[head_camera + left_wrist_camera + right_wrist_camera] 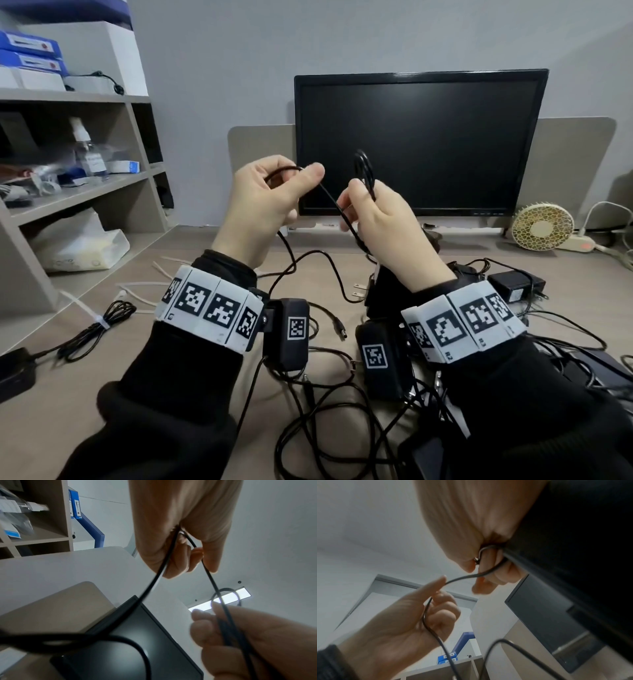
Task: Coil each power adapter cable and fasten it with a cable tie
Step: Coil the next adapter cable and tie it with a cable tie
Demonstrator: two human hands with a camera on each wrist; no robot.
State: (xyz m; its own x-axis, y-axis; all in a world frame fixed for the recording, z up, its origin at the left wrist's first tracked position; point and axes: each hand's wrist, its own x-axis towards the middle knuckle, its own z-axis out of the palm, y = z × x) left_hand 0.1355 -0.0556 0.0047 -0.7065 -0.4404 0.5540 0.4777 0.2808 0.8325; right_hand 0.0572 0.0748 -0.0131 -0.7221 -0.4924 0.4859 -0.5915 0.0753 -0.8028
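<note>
A thin black adapter cable (pixel 330 198) stretches between my two raised hands in front of the monitor. My left hand (pixel 296 176) pinches a bend of it between thumb and fingers, also seen in the left wrist view (pixel 188 550). My right hand (pixel 364 195) grips a small bundle of coiled loops (pixel 363 168) that stick up above its fingers; the right wrist view (pixel 488 566) shows cable wrapped round its curled fingers. A black adapter block (pixel 383 287) with metal prongs shows just below my right wrist; I cannot tell whether it hangs or lies on the desk.
A dark monitor (pixel 418 144) stands behind the hands, with shelves (pixel 78 195) on the left. One coiled, tied cable (pixel 99 323) and loose white cable ties (pixel 144 291) lie at the left. More adapters (pixel 517 284) and tangled cables (pixel 325 394) cover the desk in front; a small fan (pixel 541 228) stands at the right.
</note>
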